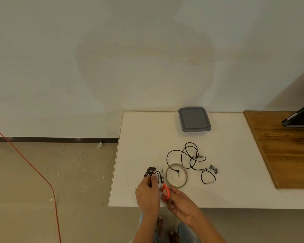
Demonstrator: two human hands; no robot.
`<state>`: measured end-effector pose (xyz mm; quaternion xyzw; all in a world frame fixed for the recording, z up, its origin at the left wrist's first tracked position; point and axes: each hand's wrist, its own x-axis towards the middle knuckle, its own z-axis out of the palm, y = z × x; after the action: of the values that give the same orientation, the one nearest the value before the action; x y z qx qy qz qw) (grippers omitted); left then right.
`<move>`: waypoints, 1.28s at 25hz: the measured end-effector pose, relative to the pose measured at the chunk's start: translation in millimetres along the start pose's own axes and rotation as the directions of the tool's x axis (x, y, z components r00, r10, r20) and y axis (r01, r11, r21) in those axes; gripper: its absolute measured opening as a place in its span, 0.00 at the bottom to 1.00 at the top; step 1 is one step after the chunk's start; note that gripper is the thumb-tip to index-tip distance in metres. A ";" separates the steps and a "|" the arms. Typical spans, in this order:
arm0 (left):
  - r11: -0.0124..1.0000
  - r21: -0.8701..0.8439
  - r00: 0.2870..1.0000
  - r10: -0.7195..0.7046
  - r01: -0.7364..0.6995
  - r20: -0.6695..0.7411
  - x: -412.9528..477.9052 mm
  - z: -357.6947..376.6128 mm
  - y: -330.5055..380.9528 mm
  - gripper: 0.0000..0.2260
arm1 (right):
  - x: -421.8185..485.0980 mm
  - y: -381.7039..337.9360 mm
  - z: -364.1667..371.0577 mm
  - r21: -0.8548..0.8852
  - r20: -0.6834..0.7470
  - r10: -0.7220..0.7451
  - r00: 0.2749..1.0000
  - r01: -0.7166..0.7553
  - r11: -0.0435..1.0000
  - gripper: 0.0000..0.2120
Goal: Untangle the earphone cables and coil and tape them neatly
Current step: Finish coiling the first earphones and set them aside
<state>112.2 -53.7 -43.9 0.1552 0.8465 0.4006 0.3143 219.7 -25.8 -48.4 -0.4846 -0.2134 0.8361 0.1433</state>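
Currently the left hand (147,192) grips a coiled earphone bundle (151,172) at the near left of the table (147,137). The right hand (179,202) holds orange scissors (165,189), blades pointing far, just right of the bundle. The tape roll (177,186) lies right of the blades, nearer the right hand; the loose second earphone (191,155) sprawls beyond.
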 end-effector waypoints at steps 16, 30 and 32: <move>0.969 -0.232 0.995 -0.092 0.084 -0.023 -3.2 -23.3 16.1 0.13 | -8.9 4.0 9.5 -0.866 -0.332 -0.442 0.833 -0.084 0.493 0.10; 0.881 -0.472 0.997 0.057 -0.027 0.048 -53.0 -89.9 85.0 0.10 | -74.4 -56.3 78.4 -0.491 -0.281 -0.654 0.703 0.480 0.727 0.04; 0.881 -0.467 0.993 0.108 -0.072 0.050 -65.5 -96.0 95.7 0.10 | -95.2 -68.9 95.8 -0.369 -0.197 -0.613 0.766 0.521 0.770 0.04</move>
<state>99.6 -82.7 103.3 0.1293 0.7057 0.5995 0.3547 185.1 -29.4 99.2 -0.5350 -0.4476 0.6254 0.3496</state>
